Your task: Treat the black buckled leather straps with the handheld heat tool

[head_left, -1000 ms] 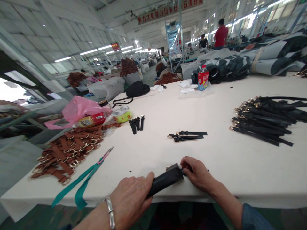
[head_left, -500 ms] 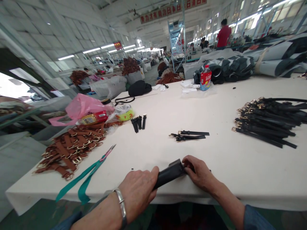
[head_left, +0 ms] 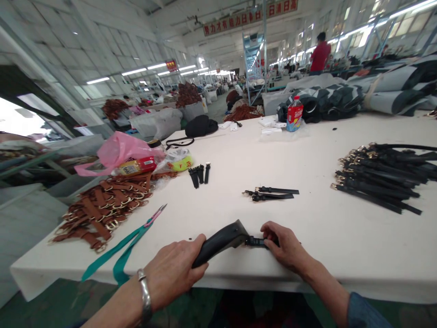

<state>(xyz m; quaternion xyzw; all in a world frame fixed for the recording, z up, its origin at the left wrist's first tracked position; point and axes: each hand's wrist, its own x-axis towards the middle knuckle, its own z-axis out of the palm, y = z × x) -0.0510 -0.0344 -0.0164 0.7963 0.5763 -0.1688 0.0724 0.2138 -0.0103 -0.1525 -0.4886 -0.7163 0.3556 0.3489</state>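
Along the near edge of a broad white-covered table (head_left: pixel 211 212), two hands at work.
The left hand (head_left: pixel 177 264) wraps round a curved black handheld tool (head_left: pixel 221 239); the right hand (head_left: pixel 287 248) pinches a narrow black strap (head_left: pixel 256 242) by the tool's head. Holding strap flat and tool steady should serve best.

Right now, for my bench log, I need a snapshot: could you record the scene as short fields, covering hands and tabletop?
Left hand: gripping a black handheld tool
Right hand: fingers on a black strap
Tool and strap: tool's front end at the strap; contact unclear
Beyond the hands: small group of black straps
Far right: large pile of black straps with gold-coloured buckles
Left side: brown straps; pink-and-teal snips
Surface: white-covered table
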